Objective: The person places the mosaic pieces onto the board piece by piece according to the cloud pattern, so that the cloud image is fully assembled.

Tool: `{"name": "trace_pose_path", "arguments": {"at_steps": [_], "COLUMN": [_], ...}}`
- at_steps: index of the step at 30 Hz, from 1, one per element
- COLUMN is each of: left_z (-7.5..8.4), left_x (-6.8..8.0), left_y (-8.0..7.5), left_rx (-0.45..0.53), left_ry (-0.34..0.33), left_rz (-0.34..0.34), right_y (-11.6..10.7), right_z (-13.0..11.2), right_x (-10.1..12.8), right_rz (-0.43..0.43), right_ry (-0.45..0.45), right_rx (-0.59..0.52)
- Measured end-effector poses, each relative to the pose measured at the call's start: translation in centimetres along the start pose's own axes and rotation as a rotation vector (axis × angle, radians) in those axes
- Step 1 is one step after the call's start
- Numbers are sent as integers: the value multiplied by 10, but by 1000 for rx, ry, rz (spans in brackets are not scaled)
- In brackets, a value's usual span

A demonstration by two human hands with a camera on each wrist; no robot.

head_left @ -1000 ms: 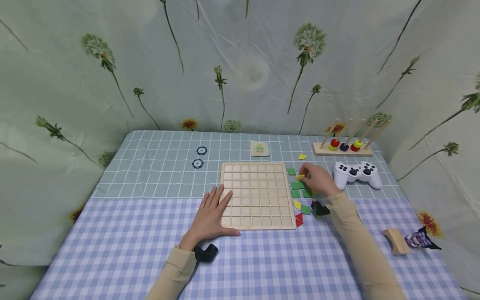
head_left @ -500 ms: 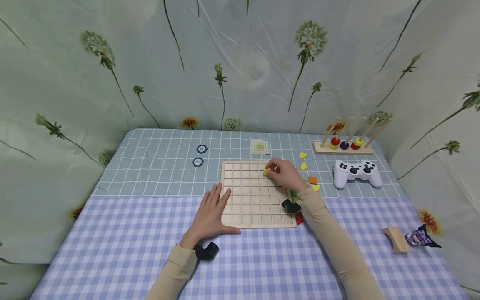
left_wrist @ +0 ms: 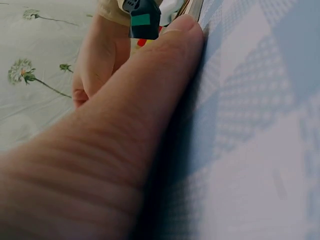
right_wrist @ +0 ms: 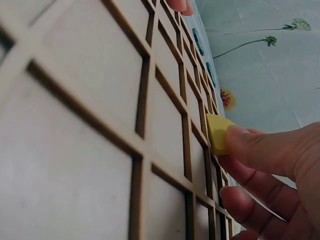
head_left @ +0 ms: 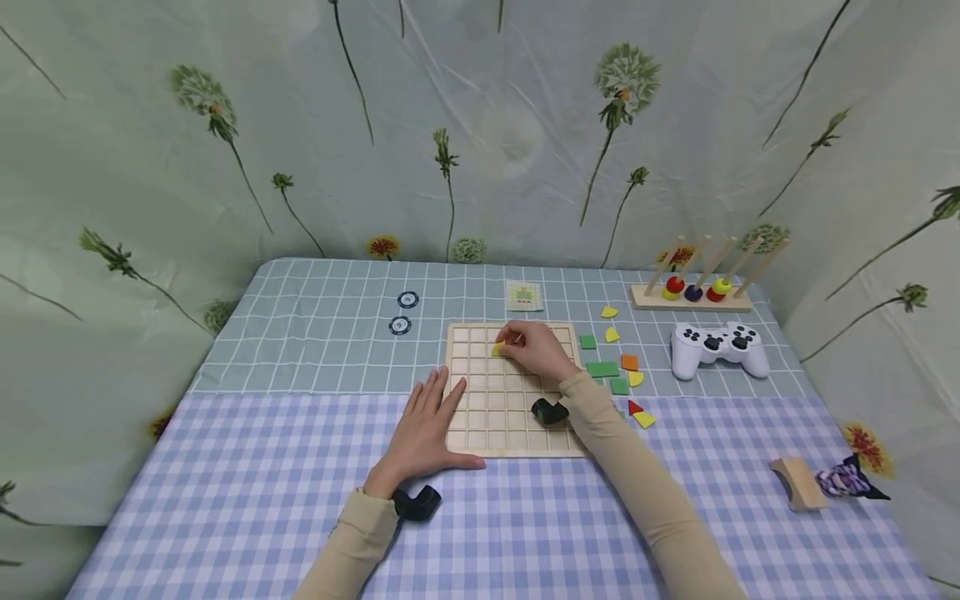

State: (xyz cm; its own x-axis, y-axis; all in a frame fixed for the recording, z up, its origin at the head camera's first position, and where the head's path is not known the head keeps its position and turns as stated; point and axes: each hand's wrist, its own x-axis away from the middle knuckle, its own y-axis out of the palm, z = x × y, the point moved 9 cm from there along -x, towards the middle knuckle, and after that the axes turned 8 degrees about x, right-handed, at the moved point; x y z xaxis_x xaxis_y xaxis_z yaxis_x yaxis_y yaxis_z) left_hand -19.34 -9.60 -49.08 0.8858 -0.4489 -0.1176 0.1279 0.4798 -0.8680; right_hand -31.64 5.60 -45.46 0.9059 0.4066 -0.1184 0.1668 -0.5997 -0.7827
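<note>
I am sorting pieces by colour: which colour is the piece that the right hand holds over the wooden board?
Yellow piece, clearest in the right wrist view.

- Look to the far right of the table — a white game controller [head_left: 719, 347] lies there on the grey-green checked cloth [head_left: 315, 333].
- Just behind it you have a wooden peg rack [head_left: 692, 292] carrying red, purple and yellow rings.
- Two round dark tokens [head_left: 403, 312] sit near the far left side, one just behind the other.
- A small printed card [head_left: 522, 296] lies near the far edge at the middle.
- At the near right you'll find a curved wooden block [head_left: 797, 483] touching a purple-and-black patterned thing [head_left: 849, 482] — what it is cannot be told.
- The near half is covered by blue gingham cloth [head_left: 225, 500].
- A dandelion-printed sheet [head_left: 480, 125] hangs behind and at both sides.
</note>
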Motion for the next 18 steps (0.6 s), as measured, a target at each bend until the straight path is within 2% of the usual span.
{"name": "trace_pose_path", "arguments": {"at_steps": [6,18], "left_z": [0,1], "left_x": [0,0], "left_y": [0,0], "left_rx": [-13,-3], "left_ry": [6,10], "left_rz": [18,11], "right_y": [4,6], "right_z": [-2,0], "right_x": [-4,-8], "right_rz": [-27,-79], "right_ry": [-15,-16], "right_rx": [28,103]}}
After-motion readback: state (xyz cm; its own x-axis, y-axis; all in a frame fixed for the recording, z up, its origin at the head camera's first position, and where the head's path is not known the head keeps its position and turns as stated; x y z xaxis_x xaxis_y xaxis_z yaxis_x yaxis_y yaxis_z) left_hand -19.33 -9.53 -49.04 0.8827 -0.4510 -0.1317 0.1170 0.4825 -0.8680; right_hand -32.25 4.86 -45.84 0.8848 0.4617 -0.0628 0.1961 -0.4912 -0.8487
